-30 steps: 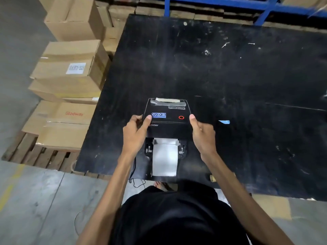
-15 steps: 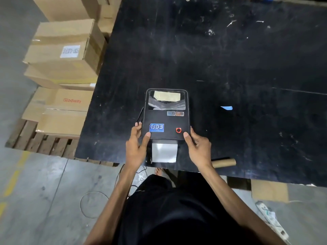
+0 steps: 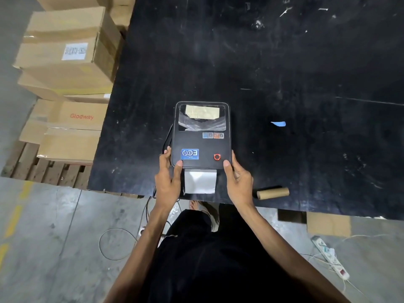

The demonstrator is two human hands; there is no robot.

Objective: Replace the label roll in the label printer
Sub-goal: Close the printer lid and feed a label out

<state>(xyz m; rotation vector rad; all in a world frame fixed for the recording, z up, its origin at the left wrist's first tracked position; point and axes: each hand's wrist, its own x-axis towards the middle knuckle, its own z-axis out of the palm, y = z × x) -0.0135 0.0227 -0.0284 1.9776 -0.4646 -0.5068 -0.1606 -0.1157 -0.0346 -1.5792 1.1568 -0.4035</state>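
A black label printer [image 3: 202, 136] lies near the front edge of the black table [image 3: 284, 62], its lid down and a red ring lit on top. White label paper [image 3: 200, 181] sticks out of its front slot. Through the lid's window I see a tan roll. My left hand [image 3: 168, 180] grips the printer's front left corner, thumb on the lid. My right hand [image 3: 238, 180] grips the front right corner the same way. An empty cardboard core [image 3: 272, 193] lies on the table just right of my right hand.
Stacked cardboard boxes [image 3: 65, 51] on a wooden pallet [image 3: 43, 169] stand left of the table. A blue scrap [image 3: 278, 124] lies right of the printer. Cables [image 3: 113, 243] and a power strip [image 3: 330, 256] lie on the concrete floor by my legs.
The printer's lid was raised one second ago and is now down flat over the roll. Both hands moved down with it to the front corners. The cardboard core has come into view.
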